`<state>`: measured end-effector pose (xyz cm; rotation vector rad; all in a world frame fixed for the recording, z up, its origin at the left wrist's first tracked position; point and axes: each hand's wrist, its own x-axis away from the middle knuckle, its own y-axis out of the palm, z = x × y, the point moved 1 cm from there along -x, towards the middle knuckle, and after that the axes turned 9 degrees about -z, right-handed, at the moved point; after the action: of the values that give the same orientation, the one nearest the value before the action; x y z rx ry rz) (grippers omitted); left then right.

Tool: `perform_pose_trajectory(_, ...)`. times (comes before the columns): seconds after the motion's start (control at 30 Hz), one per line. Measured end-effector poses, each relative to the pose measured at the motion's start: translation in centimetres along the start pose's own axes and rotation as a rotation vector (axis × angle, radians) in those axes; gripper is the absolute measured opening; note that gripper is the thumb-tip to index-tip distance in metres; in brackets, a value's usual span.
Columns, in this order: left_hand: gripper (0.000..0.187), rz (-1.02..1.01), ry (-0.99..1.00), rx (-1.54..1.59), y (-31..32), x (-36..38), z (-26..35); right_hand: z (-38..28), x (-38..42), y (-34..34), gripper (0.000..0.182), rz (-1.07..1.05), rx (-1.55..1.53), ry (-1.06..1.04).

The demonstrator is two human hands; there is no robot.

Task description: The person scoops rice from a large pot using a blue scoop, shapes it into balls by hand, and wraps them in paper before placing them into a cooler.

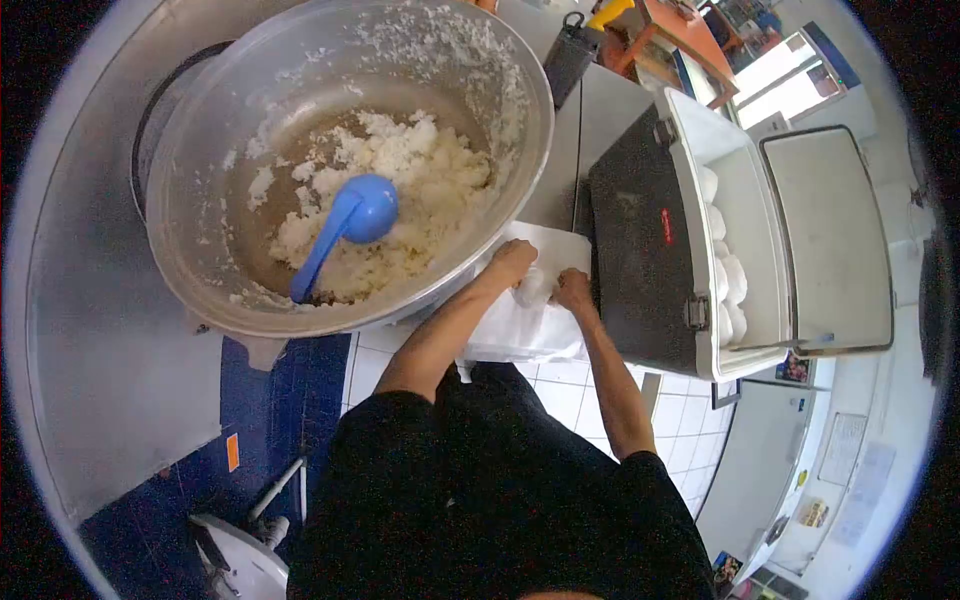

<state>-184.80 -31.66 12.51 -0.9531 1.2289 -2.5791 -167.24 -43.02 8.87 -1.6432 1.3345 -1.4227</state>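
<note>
Between my two hands lies a small clear plastic bag [535, 288] with something white in it, over a white sheet or bag stack [510, 330]. My left hand [513, 262] is closed on the bag's left side, and my right hand [573, 290] pinches its right side. To the left stands a large metal pot [350, 318] with white rice [420, 165] heaped inside and grains stuck to its wall. A blue scoop [368, 208] rests on the rice. At the right, an open black cooler [640, 220] holds several white wrapped bundles [735, 278].
The cooler's lid [835, 240] hangs open to the right. A dark container [571, 55] stands behind the pot, near an orange wooden table [680, 35]. A metal counter [110, 300] runs along the left. White floor tiles [565, 400] show below my arms.
</note>
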Motion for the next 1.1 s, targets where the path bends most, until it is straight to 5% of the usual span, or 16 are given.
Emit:
perform_pose_trajectory(0.03, 0.02, -0.014, 0.012, -0.004, 1.2, 0.6, 0.0, -1.6, 1.2, -0.7, 0.021, 0.184, -0.207, 0.076)
perform_pose_trajectory(0.17, 0.018, 0.596, 0.045, 0.262, 9.4, 3.8, -0.2, -6.9, 7.3, 1.0, 0.007, 0.611, -0.28, 0.029)
perform_pose_trajectory(0.2, 0.023, 0.966, 0.257, 0.375, 12.4, 4.1, -0.2, -7.6, 8.4, 1.9, 0.011, 0.605, -0.265, 0.055)
perform_pose_trajectory(0.27, 0.044, 0.835, 0.106, 0.335, 12.8, 6.1, 2.3, -7.7, 9.3, 5.0, 0.034, 0.57, -0.1, 0.035)
perform_pose_trajectory(0.3, 0.056, 0.662, -0.002, 0.302, 11.4, 8.0, 3.8, -9.0, 10.1, 4.2, 0.044, 0.573, -0.274, 0.065)
perform_pose_trajectory(0.33, 0.063, 0.776, 0.041, 0.222, 11.3, 8.6, 4.7, -9.3, 10.2, 4.3, 0.048, 0.604, -0.301, 0.027)
perform_pose_trajectory(0.53, 0.054, 0.824, 0.094, 0.568, 10.3, 5.3, 5.2, -10.6, 7.4, 1.3, 0.045, 0.659, -0.588, 0.324)
perform_pose_trajectory(0.6, 0.049, 0.555, -0.038, 1.292, 7.7, 5.7, 6.4, -10.0, 6.6, 0.5, 0.052, 0.506, -1.149, 0.487)
perform_pose_trajectory(0.63, 0.049, 0.557, -0.027, 1.275, 7.3, 5.5, 6.7, -9.6, 6.6, 0.2, 0.052, 0.522, -1.16, 0.48)
perform_pose_trajectory(0.7, 0.044, 0.782, 0.068, 1.308, 7.2, 5.2, 7.1, -8.6, 6.7, 0.9, 0.057, 0.444, -1.418, 0.244)
perform_pose_trajectory(0.77, 0.043, 0.763, 0.065, 1.191, 5.8, 5.9, 8.4, -7.1, 5.7, 2.3, 0.057, 0.539, -1.527, 0.119)
perform_pose_trajectory(0.83, 0.048, 1.056, 0.225, 1.034, 2.0, 10.2, 13.7, -10.9, 10.4, -6.0, 0.054, 0.637, -1.447, 0.079)
perform_pose_trajectory(0.93, 0.046, 1.055, 0.282, 1.203, -3.2, 16.0, 23.2, -14.2, 18.5, -16.9, 0.054, 0.786, -1.394, -0.146)
perform_pose_trajectory(1.1, 0.052, 1.091, 0.485, 1.077, -4.1, 18.8, 32.1, -9.8, 27.3, -25.4, 0.051, 0.823, -1.437, -0.483)
